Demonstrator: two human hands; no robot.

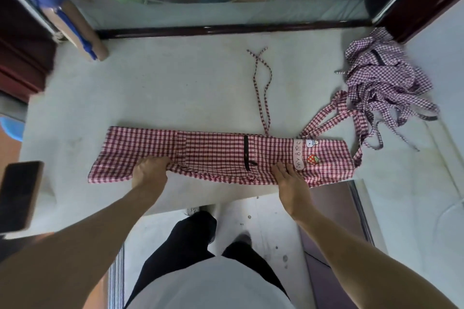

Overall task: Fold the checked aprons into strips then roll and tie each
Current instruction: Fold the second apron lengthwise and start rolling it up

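Observation:
A red checked apron (213, 150) lies folded into a long strip across the near part of the white table (175, 88). Its thin ties (262, 88) trail away toward the far side, and its wider straps (326, 120) run off to the right. My left hand (150, 170) grips the strip's near edge left of the middle, with fingers curled into the cloth. My right hand (288, 175) rests flat on the cloth near a strawberry patch (312, 159). A crumpled purple checked apron (384, 78) is heaped at the far right.
A dark phone (20, 195) lies at the table's left edge. A cardboard tube with a blue handle (77, 30) leans at the far left. A dark frame (226, 29) with a glass panel borders the far side. My legs stand below the near edge.

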